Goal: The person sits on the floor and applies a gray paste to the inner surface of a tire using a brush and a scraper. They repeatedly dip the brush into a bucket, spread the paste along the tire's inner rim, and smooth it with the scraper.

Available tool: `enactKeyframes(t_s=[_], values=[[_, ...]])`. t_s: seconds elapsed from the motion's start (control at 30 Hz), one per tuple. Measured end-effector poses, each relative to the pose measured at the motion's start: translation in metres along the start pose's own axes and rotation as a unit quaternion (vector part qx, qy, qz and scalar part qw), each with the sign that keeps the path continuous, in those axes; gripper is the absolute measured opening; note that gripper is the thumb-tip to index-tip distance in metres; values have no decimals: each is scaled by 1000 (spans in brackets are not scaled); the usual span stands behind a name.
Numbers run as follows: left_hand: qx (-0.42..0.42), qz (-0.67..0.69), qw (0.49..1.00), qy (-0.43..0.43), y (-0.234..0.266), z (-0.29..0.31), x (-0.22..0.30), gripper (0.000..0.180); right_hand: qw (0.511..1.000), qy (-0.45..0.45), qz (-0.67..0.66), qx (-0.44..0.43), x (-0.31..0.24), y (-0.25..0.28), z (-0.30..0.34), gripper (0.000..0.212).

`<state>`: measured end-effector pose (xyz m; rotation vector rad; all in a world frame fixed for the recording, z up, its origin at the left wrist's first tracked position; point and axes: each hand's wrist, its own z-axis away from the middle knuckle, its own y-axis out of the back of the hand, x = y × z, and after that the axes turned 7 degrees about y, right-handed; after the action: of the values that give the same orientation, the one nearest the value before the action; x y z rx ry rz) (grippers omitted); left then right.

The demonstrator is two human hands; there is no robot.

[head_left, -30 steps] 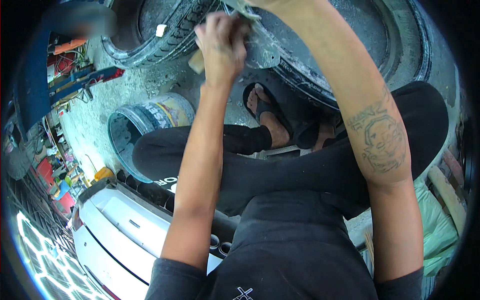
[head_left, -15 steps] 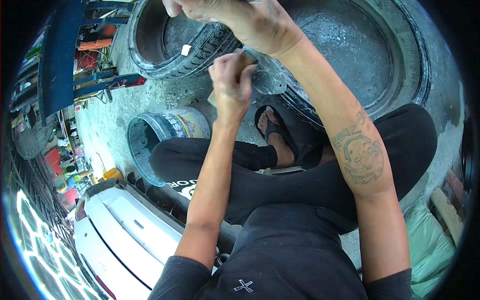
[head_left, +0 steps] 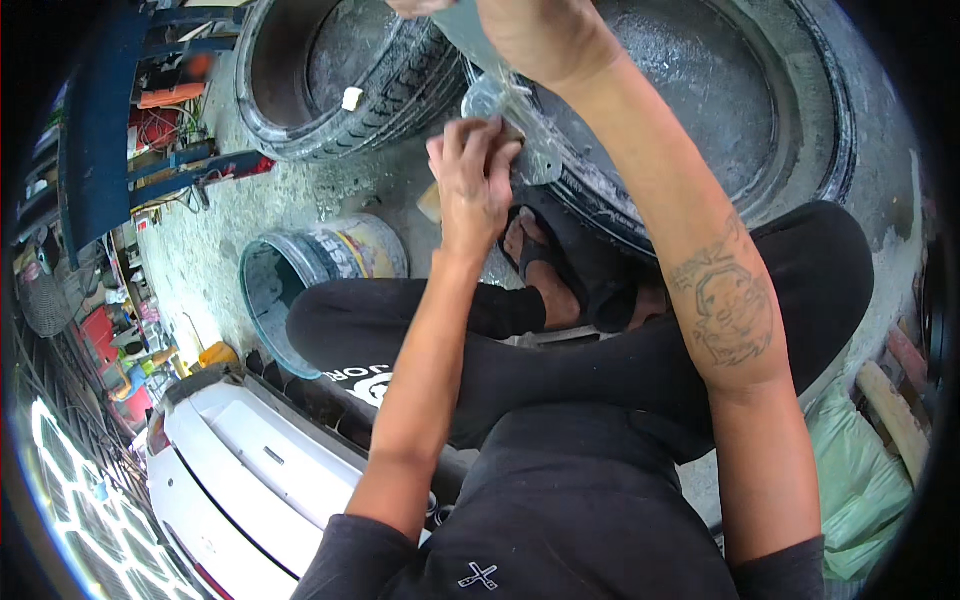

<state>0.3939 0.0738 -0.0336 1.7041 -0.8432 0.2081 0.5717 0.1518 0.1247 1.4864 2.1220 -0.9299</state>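
At the upper middle, my left hand [head_left: 472, 190] is closed, with its fingers bent round a brownish piece whose kind I cannot make out. Its knuckles are right beside the rounded lower end of a grey, flat, wet-looking panel [head_left: 541, 162], which has small holes near the edge. My right hand [head_left: 548, 38] is closed on the upper part of this panel, and its fingers run partly out of the picture at the top edge. A tan piece [head_left: 430, 203] shows beside my left wrist; whether my hand holds it is unclear.
One tire [head_left: 375, 125] lies at the far left, with a small white piece [head_left: 352, 99] on it. A larger tire [head_left: 840, 120] lies right. An open bucket [head_left: 360, 248] is tipped beside my knee. A white car [head_left: 250, 450] stands lower left, and a green bag [head_left: 850, 480] lower right.
My left hand has moved slightly right and down, nearer the panel's end. The grey panel has shifted a little left, and more of it shows. The surroundings shift slightly left in view.
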Motion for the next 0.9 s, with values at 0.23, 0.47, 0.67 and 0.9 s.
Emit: enactKeyframes(t_s=[0.23,0.47,0.67,0.9], values=[[-69,332,885,320,43,-48,-13,26,998,21,-65,6,19,-5,-4,60],[-97,673,636,364,124,-23,-14,46,984,-1,-168,55,18,-13,-4,66],[41,553,773,307,247,-28,-44,41,954,-143,-260,27,4,91,7,69],[-30,234,825,514,339,67,-271,30,969,-76,-234,-25,25,44,-6,59]])
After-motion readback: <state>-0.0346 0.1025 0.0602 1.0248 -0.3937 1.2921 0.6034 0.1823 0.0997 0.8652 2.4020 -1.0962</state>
